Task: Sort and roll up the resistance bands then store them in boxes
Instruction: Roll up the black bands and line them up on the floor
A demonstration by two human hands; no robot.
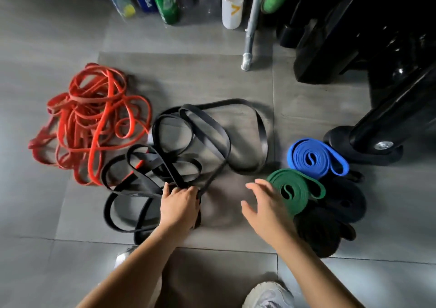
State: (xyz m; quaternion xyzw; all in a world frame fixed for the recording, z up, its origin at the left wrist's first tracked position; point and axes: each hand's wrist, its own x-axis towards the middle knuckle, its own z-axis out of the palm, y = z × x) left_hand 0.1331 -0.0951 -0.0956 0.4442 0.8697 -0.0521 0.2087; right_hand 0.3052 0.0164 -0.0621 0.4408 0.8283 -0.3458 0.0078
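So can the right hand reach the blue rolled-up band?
Probably yes. The right hand is open and holds nothing, and only the flat green rolled band lies between it and the blue rolled band, low enough to pass over.

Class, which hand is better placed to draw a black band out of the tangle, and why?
Probably the left hand: its fingers curl round the black bands. The right hand is open and empty, beside the green roll.
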